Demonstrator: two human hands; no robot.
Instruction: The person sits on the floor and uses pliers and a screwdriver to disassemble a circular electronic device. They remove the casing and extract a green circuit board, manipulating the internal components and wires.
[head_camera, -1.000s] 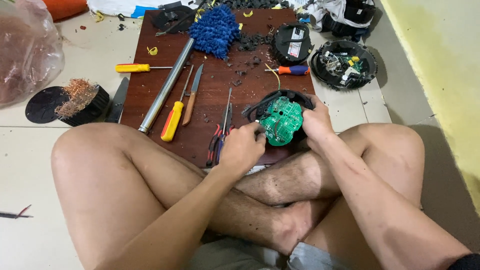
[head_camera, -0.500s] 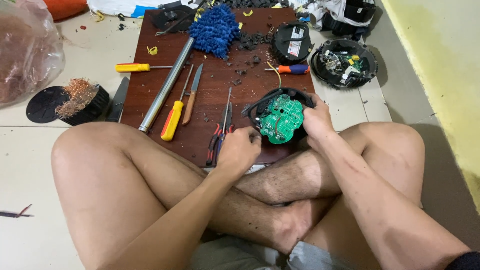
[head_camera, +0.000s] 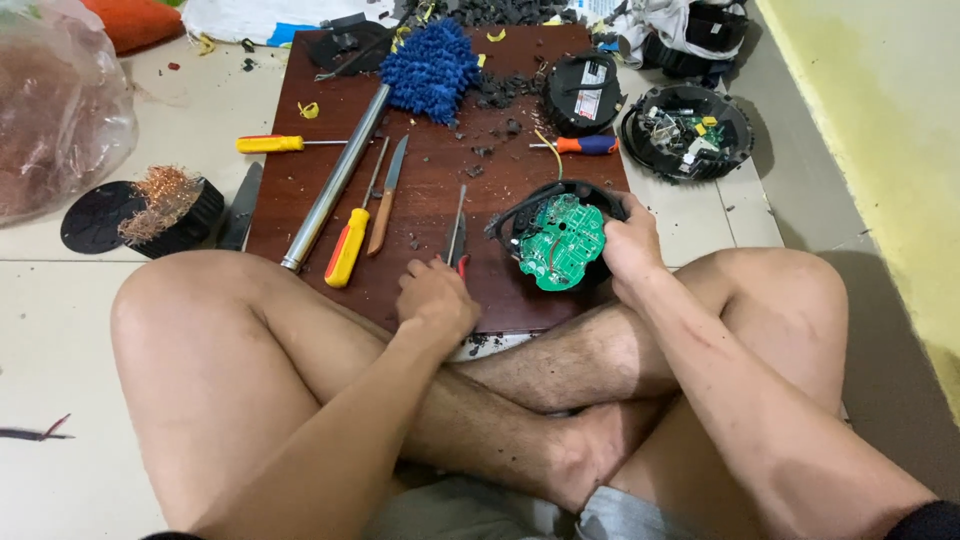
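While my right hand (head_camera: 628, 245) grips the black round housing (head_camera: 556, 240) with its green circuit board (head_camera: 561, 242) on the near right of the board, my left hand (head_camera: 436, 298) curls over the pliers (head_camera: 457, 240), handles hidden beneath my fingers.

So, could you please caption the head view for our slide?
Right hand steadies a round black device with a green circuit board; left hand reaches red-handled pliers.

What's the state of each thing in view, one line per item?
Round black unit: opened, green board exposed, tilted in right hand.
Left hand: closed on pliers handles.
Second black unit: open, parts showing.
Third black unit: closed.
Yellow screwdriver: lying flat, untouched.
Knife: lying flat.
Metal tube: lying flat.
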